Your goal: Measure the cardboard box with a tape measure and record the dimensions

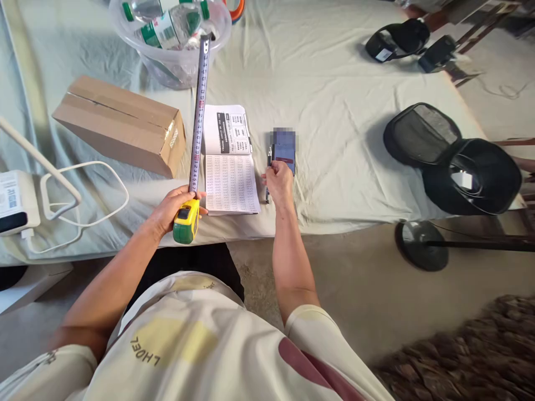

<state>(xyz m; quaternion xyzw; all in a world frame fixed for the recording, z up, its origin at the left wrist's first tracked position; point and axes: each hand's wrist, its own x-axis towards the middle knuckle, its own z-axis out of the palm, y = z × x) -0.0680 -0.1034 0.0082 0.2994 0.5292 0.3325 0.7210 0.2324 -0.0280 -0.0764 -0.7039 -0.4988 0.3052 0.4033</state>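
In the head view my left hand [172,206] is closed on a yellow-and-green tape measure [186,223]. Its metal blade is drawn out and stretches away from me, its hooked end in front of the plastic tub. My right hand [279,179] pinches a dark pen [268,195] against the cloth. Between my hands lies an open booklet [232,184], its lower page filled with rows of small print. Just beyond my right hand is a phone [285,146], partly covered by the hand and partly blurred out.
A cardboard box [121,125] stands left of the blade. Behind it, a clear tub [167,61] holds several plastic bottles. A white cable [104,164] loops from a white device [16,200]. Black cases [434,161] sit at right, near a round black stand base [421,245] below the table.
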